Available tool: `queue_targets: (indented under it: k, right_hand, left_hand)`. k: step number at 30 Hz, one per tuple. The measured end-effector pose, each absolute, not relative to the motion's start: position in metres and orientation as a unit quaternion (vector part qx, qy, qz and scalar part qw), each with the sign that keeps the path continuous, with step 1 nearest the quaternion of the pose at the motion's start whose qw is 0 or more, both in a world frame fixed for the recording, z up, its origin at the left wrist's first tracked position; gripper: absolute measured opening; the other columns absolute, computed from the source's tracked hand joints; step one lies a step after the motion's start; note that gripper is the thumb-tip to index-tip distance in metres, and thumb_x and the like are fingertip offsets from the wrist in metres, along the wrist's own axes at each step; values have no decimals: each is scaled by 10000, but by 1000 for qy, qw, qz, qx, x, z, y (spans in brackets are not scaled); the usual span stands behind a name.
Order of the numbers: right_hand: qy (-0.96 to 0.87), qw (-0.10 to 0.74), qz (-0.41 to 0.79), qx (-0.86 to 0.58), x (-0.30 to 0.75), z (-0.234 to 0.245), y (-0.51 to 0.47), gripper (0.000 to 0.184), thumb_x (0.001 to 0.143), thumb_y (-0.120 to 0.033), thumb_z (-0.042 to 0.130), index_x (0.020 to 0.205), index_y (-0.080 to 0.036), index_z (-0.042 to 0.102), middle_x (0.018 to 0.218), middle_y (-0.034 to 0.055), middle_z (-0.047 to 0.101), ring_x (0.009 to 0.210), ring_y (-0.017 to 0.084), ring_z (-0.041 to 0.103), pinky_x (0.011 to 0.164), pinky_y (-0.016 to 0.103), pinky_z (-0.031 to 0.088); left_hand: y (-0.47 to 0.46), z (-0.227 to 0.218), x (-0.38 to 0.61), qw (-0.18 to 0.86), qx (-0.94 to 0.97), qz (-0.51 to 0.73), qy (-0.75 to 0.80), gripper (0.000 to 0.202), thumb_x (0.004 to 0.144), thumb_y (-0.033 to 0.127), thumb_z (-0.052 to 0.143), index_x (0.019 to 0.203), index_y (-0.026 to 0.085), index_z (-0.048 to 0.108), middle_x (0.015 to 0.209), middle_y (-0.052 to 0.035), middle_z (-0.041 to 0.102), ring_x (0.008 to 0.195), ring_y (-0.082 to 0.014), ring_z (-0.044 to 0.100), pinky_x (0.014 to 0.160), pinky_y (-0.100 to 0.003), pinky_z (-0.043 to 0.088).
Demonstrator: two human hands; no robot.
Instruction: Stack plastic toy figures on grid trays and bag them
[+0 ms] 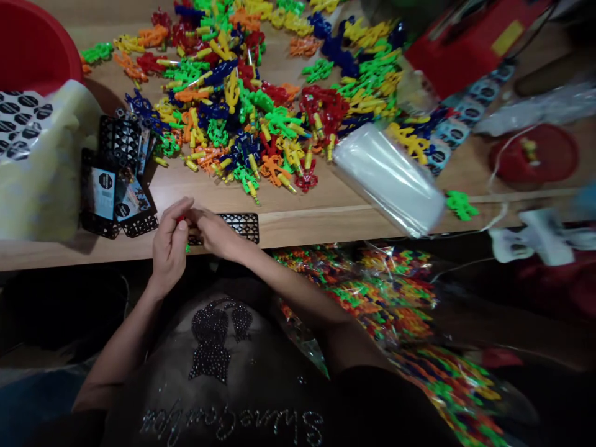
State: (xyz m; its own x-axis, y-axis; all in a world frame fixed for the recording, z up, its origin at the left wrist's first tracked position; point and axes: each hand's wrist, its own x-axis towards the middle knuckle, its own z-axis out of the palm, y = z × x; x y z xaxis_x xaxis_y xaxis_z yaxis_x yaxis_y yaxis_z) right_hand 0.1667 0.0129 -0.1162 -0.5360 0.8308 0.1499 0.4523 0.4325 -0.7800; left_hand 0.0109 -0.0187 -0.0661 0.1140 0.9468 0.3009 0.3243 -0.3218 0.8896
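My left hand [170, 248] is closed near the table's front edge, thumb against the curled fingers. Close against it, my right hand [215, 234] has its fingers bent and pinched together. Small bits of red and green plastic show between the hands; most of what they hold is hidden. Under and beside my right hand lies a black perforated plastic strip [246, 228]. Beyond the hands spreads a big heap of small plastic figures [233, 118] in green, yellow, orange, red and blue, several with yellow tubes. Left of the hands are black perforated pieces with printed cards [103, 189].
A stack of clear plastic bags [391, 180] lies to the right. Behind it stands a red machine [470, 49] near a strip of printed cards [449, 136]. A red lid [535, 155] and red tub [37, 43] flank the table. Filled bags [386, 292] sit below the edge.
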Motion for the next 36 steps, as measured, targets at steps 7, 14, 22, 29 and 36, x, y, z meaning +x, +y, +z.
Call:
queue_targets:
  k: [7, 14, 22, 29, 36]
  right_hand:
    - [-670, 208, 203, -683, 265, -106, 38, 307, 991, -228, 619, 1286, -147, 597, 1237, 214, 662, 1213, 395, 623, 1043, 619, 522]
    - [-683, 249, 329, -602, 262, -104, 24, 417, 942, -193, 573, 1358, -170, 571, 1176, 140, 689, 1117, 326, 652, 997, 551, 559]
    - [-711, 302, 443, -455, 181, -99, 31, 359, 977, -145, 492, 1327, -151, 569, 1287, 144, 677, 1098, 254, 680, 1029, 420, 565]
    - [-774, 263, 368, -443, 160, -118, 31, 545, 874, -20, 452, 1400, -159, 478, 1321, 151, 665, 1253, 278, 633, 1103, 436, 536]
    - [-824, 196, 344, -406, 153, -103, 37, 381, 944, -28, 474, 1313, -91, 545, 1276, 187, 684, 1227, 285, 634, 1137, 416, 513]
  left_hand:
    - [-15, -60, 12, 371, 623, 488, 487, 285, 1091, 427, 564, 1204, 288, 786, 1211, -33, 791, 1189, -216, 716, 1111, -415, 567]
    - [-14, -71, 17, 364, 611, 498, 495, 356, 1098, 459, 555, 1402, 315, 669, 1435, -42, 704, 1368, -225, 643, 1231, -445, 492]
    - [-9, -78, 12, 380, 647, 491, 442, 478, 1115, 473, 491, 1592, 435, 470, 1706, 9, 477, 1603, -258, 433, 1341, -493, 379]
    - [-10, -74, 11, 363, 681, 456, 443, 544, 1121, 478, 463, 1656, 442, 371, 1772, 25, 365, 1659, -249, 321, 1382, -497, 296]
    - [-6, -64, 3, 302, 719, 439, 445, 450, 1117, 481, 477, 1557, 420, 549, 1696, 6, 477, 1601, -251, 423, 1380, -503, 292]
